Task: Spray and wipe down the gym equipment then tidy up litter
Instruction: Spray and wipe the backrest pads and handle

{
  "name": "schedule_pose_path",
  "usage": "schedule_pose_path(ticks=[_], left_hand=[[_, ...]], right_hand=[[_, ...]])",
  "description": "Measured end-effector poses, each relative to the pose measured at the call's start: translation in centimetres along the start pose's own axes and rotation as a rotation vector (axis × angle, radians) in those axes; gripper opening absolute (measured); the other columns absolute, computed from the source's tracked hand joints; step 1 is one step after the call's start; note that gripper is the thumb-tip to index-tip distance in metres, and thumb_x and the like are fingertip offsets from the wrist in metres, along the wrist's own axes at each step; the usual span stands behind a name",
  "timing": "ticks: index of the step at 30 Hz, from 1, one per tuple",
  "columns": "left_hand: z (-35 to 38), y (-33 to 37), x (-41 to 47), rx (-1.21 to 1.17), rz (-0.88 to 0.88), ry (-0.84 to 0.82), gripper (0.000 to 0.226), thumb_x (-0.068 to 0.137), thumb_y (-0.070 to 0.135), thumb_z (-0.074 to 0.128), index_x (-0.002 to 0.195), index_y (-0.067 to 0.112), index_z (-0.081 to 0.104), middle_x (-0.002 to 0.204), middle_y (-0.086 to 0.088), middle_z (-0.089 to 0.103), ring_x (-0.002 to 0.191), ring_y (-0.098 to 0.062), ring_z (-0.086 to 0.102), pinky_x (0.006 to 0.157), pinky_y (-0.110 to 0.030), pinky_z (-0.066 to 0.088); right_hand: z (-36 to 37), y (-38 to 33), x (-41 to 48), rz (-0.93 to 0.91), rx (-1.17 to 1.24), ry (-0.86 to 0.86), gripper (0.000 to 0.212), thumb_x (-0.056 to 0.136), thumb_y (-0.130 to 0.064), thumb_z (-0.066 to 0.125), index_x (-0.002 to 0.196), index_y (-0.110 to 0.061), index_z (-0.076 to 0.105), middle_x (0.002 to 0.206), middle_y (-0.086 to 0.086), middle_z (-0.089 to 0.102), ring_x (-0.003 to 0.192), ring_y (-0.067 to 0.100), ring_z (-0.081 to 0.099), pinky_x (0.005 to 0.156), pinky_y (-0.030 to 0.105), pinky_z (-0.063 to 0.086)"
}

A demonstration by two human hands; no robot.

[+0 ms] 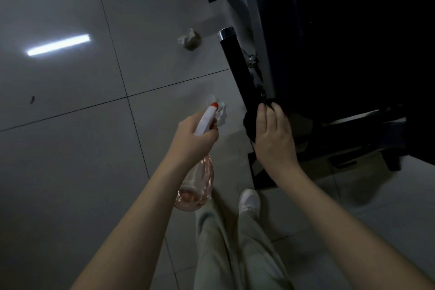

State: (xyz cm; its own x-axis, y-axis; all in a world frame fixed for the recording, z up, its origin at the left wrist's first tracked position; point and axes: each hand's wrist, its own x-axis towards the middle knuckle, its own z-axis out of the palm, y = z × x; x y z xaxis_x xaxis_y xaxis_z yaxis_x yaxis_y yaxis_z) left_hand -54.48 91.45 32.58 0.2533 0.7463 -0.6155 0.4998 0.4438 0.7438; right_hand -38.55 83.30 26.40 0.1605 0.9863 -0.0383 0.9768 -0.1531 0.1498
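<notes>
While our left hand (pixel 196 140) grips the spray bottle (pixel 205 118) by its white head, just left of the black padded bar (pixel 233 63), our right hand (pixel 274 141) curls over the black cloth (pixel 249 122), pressing it onto the bar's near end. Left of the bar lie a far tissue (pixel 189 39) and a near tissue (pixel 221 112).

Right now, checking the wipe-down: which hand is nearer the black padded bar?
Right. The right hand holds a dark cloth against the black padded bar; the left hand, gripping the spray bottle, is apart to its left.
</notes>
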Motion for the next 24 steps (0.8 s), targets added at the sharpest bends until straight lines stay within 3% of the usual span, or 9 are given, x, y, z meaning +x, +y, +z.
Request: schedule_pose_path(ticks=[3,6,9,12,14,16,19,22,24], left_hand=[[-0.2,-0.5,-0.2,0.011,0.006,-0.009,0.030,0.072,0.022,0.051,0.092,0.002,0.060,0.097,-0.029,0.061,0.074,-0.020,0.052,0.069,-0.036,0.044],[-0.4,-1.1,-0.2,-0.019,-0.008,-0.011,0.023,0.072,0.022,0.051,0.086,0.005,0.060,0.096,-0.029,0.060,0.073,-0.019,0.052,0.068,-0.034,0.042],[-0.3,-1.4,0.0,-0.034,-0.016,0.005,0.024,0.071,0.021,0.051,0.085,0.003,0.058,0.096,-0.030,0.060,0.072,-0.020,0.052,0.067,-0.034,0.041],[-0.4,-1.0,0.4,-0.056,-0.009,0.003,0.022,0.074,0.018,0.053,0.086,0.000,0.057,0.091,-0.030,0.059,0.071,-0.019,0.049,0.067,-0.035,0.041],[-0.5,-0.8,0.7,-0.054,0.000,-0.009,0.022,0.075,0.017,0.053,0.086,-0.001,0.057,0.084,-0.025,0.057,0.070,-0.018,0.048,0.066,-0.034,0.040],[-0.7,-0.6,1.0,-0.030,0.017,-0.007,0.024,0.077,0.016,0.053,0.088,-0.005,0.055,0.086,-0.026,0.058,0.071,-0.018,0.049,0.066,-0.033,0.040],[-0.9,-0.3,1.6,0.012,0.045,0.022,0.013,0.085,0.006,0.053,0.091,-0.004,0.057,0.092,-0.027,0.060,0.073,-0.017,0.052,0.066,-0.030,0.040],[-1.0,-0.1,2.0,0.039,0.064,0.014,0.008,0.085,0.005,0.054,0.090,0.005,0.059,0.091,-0.025,0.060,0.072,-0.017,0.051,0.066,-0.029,0.040],[-1.3,0.2,2.1,-0.003,0.069,0.008,0.010,0.082,0.007,0.054,0.089,0.011,0.061,0.090,-0.024,0.060,0.073,-0.017,0.051,0.067,-0.031,0.041]], right_hand=[[-1.5,0.8,2.1,0.097,0.299,0.215,0.055,0.069,0.000,0.074,0.112,-0.004,0.040,0.095,0.022,0.059,0.096,0.028,0.041,0.080,0.040,0.049],[-3.7,-0.4,4.6,0.176,0.530,0.121,0.054,0.086,-0.018,0.051,0.136,-0.002,0.036,0.135,0.029,0.042,0.124,0.037,0.041,0.103,0.040,0.039],[-3.3,-2.0,5.9,0.091,0.364,-0.148,0.072,0.095,-0.033,0.043,0.149,0.000,0.009,0.156,0.024,0.009,0.144,0.037,0.012,0.115,0.039,0.016],[-3.0,-1.9,6.7,0.125,0.328,-0.221,0.069,0.098,-0.025,0.047,0.148,0.002,0.009,0.150,0.025,0.026,0.136,0.036,0.032,0.108,0.036,0.032],[-4.0,-1.1,7.8,0.141,0.339,-0.229,0.060,0.098,-0.032,0.044,0.143,0.002,0.023,0.135,0.021,0.045,0.120,0.031,0.049,0.085,0.032,0.043],[-5.3,-0.3,9.5,0.182,0.402,-0.270,0.047,0.099,-0.039,0.038,0.128,-0.001,0.038,0.118,0.018,0.057,0.104,0.031,0.058,0.065,0.032,0.036],[-6.2,0.0,12.3,0.252,0.624,-0.272,0.048,0.099,-0.040,0.038,0.131,-0.005,0.037,0.119,0.018,0.057,0.103,0.032,0.058,0.067,0.029,0.035],[-5.5,-1.3,12.6,0.196,0.548,-0.270,0.067,0.095,-0.046,0.046,0.141,-0.002,0.027,0.135,0.021,0.045,0.119,0.034,0.049,0.087,0.035,0.042],[-4.7,-1.4,11.9,0.209,0.493,-0.278,0.063,0.094,-0.048,0.047,0.134,-0.001,0.033,0.129,0.020,0.049,0.113,0.032,0.053,0.078,0.033,0.041]])
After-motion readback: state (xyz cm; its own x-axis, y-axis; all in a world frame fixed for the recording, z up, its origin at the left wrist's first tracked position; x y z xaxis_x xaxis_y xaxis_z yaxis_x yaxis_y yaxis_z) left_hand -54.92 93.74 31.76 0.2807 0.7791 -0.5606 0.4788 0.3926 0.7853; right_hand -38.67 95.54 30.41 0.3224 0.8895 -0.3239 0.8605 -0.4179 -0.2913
